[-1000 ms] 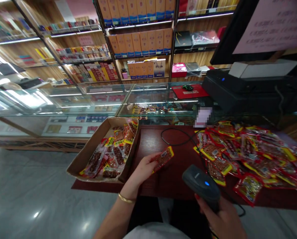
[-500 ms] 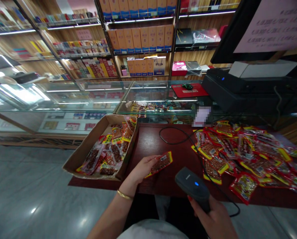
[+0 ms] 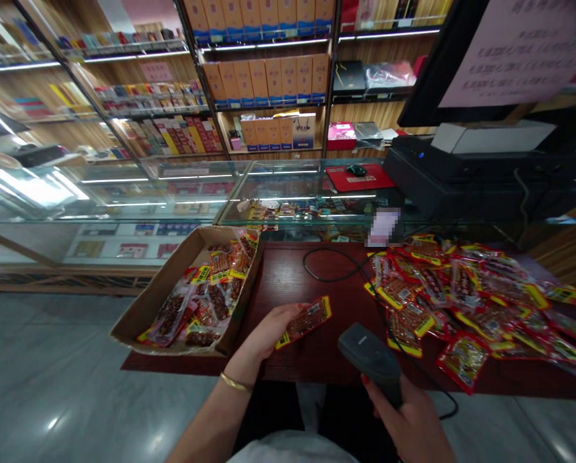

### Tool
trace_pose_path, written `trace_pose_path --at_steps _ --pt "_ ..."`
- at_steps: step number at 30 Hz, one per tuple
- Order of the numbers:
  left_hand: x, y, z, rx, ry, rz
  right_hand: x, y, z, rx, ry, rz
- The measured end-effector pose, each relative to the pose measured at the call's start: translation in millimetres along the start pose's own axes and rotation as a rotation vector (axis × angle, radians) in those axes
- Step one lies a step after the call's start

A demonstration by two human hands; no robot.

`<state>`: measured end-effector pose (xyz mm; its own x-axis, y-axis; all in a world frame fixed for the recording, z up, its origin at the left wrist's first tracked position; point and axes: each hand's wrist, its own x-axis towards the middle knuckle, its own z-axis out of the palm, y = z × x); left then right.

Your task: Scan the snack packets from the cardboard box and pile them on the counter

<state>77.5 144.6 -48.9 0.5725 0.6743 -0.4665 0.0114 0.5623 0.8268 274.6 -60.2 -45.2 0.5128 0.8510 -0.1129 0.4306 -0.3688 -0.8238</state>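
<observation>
My left hand (image 3: 277,328) grips one end of a red and yellow snack packet (image 3: 309,319) with brown food showing through its clear front. It is held low over the dark red tabletop (image 3: 288,270). In my right hand (image 3: 408,411) is a dark grey barcode scanner (image 3: 371,357), its head angled toward the packet but apart from it. A black cable (image 3: 336,278) loops over the table. To the left, an open cardboard box (image 3: 172,283) holds several similar packets. On the right lies a loose pile of packets (image 3: 466,296).
Behind the table stands a glass display counter (image 3: 278,173) with a mouse (image 3: 356,170) on a red mat (image 3: 379,180). A monitor (image 3: 437,64) and a black cash drawer (image 3: 442,186) are at the right. Boxed goods fill the back shelves (image 3: 263,99).
The view has shifted slightly, so the scene sits a little further left. The blue light on the scanner no longer shows. Both hands keep their holds.
</observation>
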Motion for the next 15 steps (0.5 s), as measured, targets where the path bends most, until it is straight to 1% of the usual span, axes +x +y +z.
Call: trace_pose_path --at_steps 2,4,6,7,9,11,13,15 --pt "3 1 7 -0.022 -0.023 0.003 0 0 -2 0.009 0.001 -0.027" --pt "10 2 19 -0.056 -0.053 0.001 -1 2 -6 0.037 0.038 -0.034" --pt "24 4 40 -0.096 -0.096 -0.01 -3 9 -11 0.064 0.096 -0.023" --pt "34 5 55 -0.114 -0.123 -0.018 -4 13 -14 0.073 0.12 -0.015" --pt "59 10 90 -0.141 -0.175 -0.031 -6 25 -21 0.083 0.168 0.02" --pt "89 16 133 -0.161 -0.224 -0.031 -9 34 -25 0.098 0.203 0.08" --pt "118 25 177 -0.172 -0.295 -0.032 -12 39 -28 0.125 0.251 0.141" --pt "142 36 215 -0.177 -0.389 -0.03 -16 38 -28 0.143 0.305 0.175"
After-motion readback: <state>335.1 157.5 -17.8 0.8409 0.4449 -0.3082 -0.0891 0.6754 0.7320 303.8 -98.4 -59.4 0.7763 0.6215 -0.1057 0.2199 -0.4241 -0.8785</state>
